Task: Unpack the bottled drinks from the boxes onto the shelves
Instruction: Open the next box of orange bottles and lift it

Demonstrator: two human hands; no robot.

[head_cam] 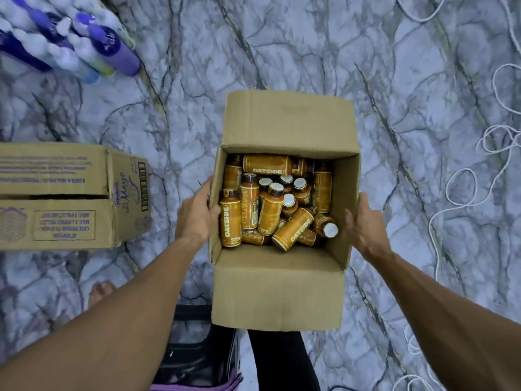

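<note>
An open cardboard box (282,289) sits in the middle of the head view, its flaps folded out front and back. Inside lie several brown and orange OATSIDE bottles (272,207), some upright with white caps, some on their sides. My left hand (197,213) grips the box's left wall, thumb over the rim and inside. My right hand (366,221) holds the right wall, thumb hooked over its edge. No shelf is in view.
A closed printed carton (70,196) lies at the left on the marbled floor (282,52). A shrink-wrapped pack of purple and blue bottles (70,38) lies at the top left. White cord (479,179) loops along the right side. A bare foot (100,292) stands near the lower left.
</note>
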